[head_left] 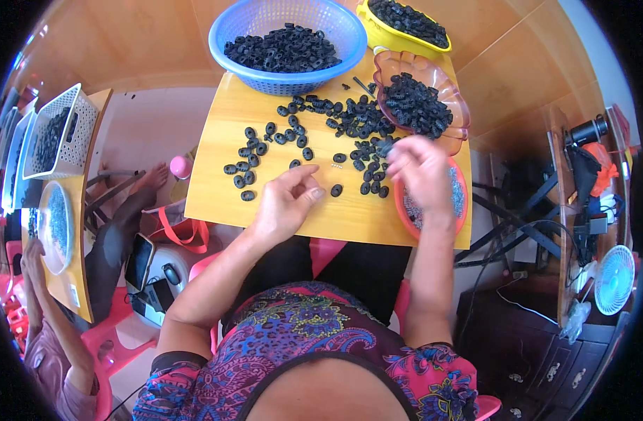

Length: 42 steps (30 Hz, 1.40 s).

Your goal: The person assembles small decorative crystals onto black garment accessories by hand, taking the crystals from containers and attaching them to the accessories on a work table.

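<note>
My left hand (288, 205) rests low over the yellow table, fingers curled and thumb near the index finger; whatever is between them, if anything, is hidden. Small oval black plastic parts (248, 178) lie in loose groups to its left and beyond it. One oval black part (336, 190) sits just right of its fingertips, near a few tiny brass-coloured pieces (337, 166). My right hand (421, 168), blurred by motion, is above the orange bowl (464, 223) of small metal pieces. Its fingers look pinched together, with a smeared dark spot at the tips that I cannot identify.
A blue basket (220, 52) heaped with black parts stands at the table's back, beside a yellow basket (405, 37). A translucent brown dish (444, 74) holds more. At far left, another person's hands (32, 259) are by a second table. A small fan (614, 275) is at right.
</note>
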### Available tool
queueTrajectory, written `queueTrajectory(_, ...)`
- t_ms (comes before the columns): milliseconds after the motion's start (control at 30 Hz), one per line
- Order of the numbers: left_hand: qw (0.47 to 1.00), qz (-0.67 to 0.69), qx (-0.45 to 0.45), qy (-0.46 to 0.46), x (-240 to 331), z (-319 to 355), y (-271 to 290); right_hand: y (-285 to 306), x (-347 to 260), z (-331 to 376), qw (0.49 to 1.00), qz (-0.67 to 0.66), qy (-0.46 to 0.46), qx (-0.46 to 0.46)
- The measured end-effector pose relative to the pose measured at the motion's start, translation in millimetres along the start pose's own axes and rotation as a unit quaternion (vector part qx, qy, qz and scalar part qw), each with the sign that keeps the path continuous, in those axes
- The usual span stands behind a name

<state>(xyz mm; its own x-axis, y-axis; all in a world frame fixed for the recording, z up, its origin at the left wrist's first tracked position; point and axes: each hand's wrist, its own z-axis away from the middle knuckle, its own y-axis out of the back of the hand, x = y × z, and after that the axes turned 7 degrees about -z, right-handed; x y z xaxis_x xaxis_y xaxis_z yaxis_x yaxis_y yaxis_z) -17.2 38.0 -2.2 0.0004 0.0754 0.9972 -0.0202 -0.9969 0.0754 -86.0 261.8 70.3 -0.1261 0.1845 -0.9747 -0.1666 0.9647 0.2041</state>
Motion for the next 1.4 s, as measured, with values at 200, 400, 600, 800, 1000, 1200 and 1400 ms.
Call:
queueTrajectory(200,0.978,-0.169,0.058,-0.107,12.2,-8.5,6.8,63.4,11.5,-56.0,0.929,0.317,0.079,0.174)
queueTrajectory(400,0.955,-0.272,0.048,-0.111,24.0,-19.3,9.2,2.1,24.9,-33.1,0.936,0.327,0.133,-0.001)
queueTrajectory(600,0.88,-0.417,0.007,-0.228,17.7,-46.3,-6.6,-27.2,42.9,-41.0,0.909,0.404,0.09,-0.054)
queueTrajectory(800,0.835,-0.478,0.01,-0.273,1.2,-74.4,-29.9,-34.9,50.3,-45.6,0.875,0.471,0.061,-0.091)
queueTrajectory(1000,0.812,-0.54,-0.039,-0.22,-2.4,-80.6,-36.9,-32.7,51.9,-45.7,0.88,0.457,0.064,-0.111)
queueTrajectory(1200,0.952,-0.259,0.016,-0.16,7.0,-61.5,-10.1,-26.2,28.4,-27.0,0.945,0.316,0.047,-0.069)
queueTrajectory(1400,1.0,-0.007,-0.003,0.031,19.2,-29.6,7.9,-38.7,37.6,-8.4,0.948,0.276,0.132,-0.09)
